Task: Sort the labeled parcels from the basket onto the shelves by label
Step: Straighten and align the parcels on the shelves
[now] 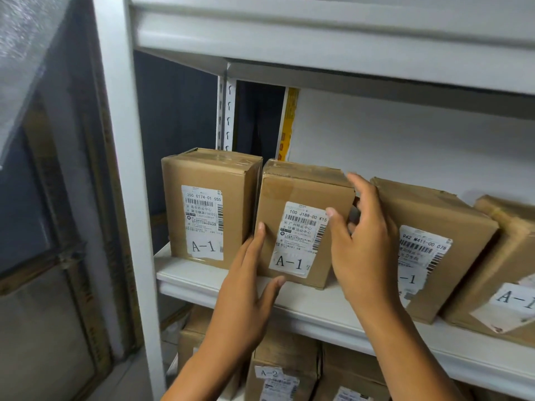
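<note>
A brown cardboard parcel labeled A-1 [292,198] stands on the white shelf [202,280], second from the left and tilted slightly. My left hand [249,287] presses its lower left edge, thumb under the front corner. My right hand [364,244] grips its right side, fingers over the top right corner. Another A-1 parcel [208,180] stands upright to its left, nearly touching. Two more A-1 parcels [443,221] [509,256] lean at the right.
A white shelf post [124,169] rises at the left. The upper shelf board [318,33] hangs overhead. On the lower shelf stand parcels, one labeled A-2 [283,369]. The basket is out of view.
</note>
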